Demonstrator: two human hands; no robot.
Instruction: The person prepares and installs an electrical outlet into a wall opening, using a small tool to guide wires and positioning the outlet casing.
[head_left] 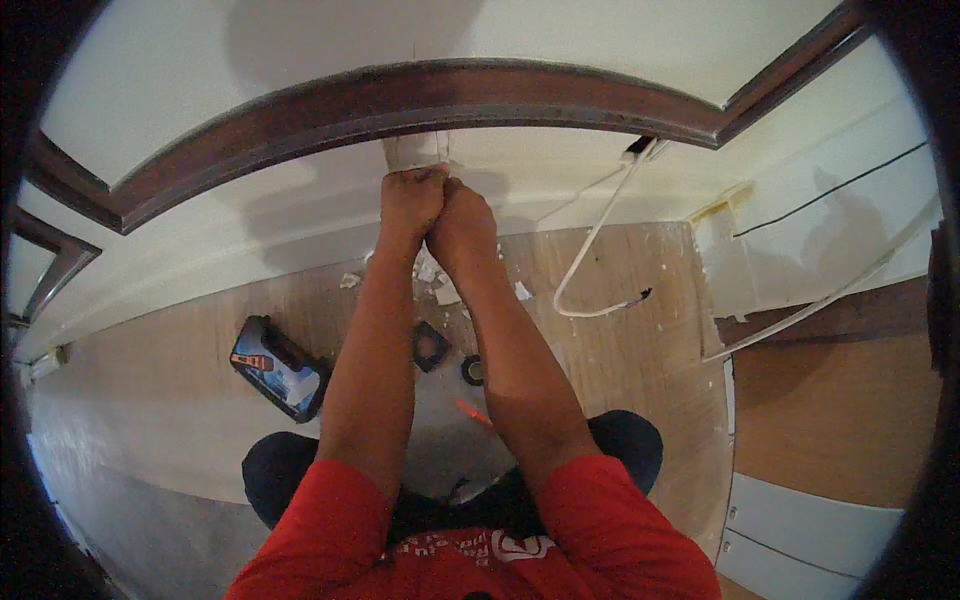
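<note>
Both hands meet at the upper centre of the frame, pressed side by side against the cream wall just under the dark wooden rail [430,95]. The left hand [412,200] and the right hand [462,222] are fisted and touching each other, clamped together on something at the opening cut in the wall [412,152]. What they grip is hidden behind the knuckles; it may be a thin cable or a piece of wallboard, and I cannot tell which.

A judgement on doing this well: keep the 2 wrists in line with the forearms, pull or press steadily instead of jerking, and mind the brittle edge of the cut so no more board breaks away.

Below the hands, white plaster fragments [440,285] lie scattered on the wooden floor [620,350]. A loose white cable [590,250] loops down from the wall at the upper right. Left of centre lies a black and orange handheld tool [278,368], and near the middle a small black square frame [430,346] and a black ring [472,370]. No container shows, so nothing can be said of contents.
</note>
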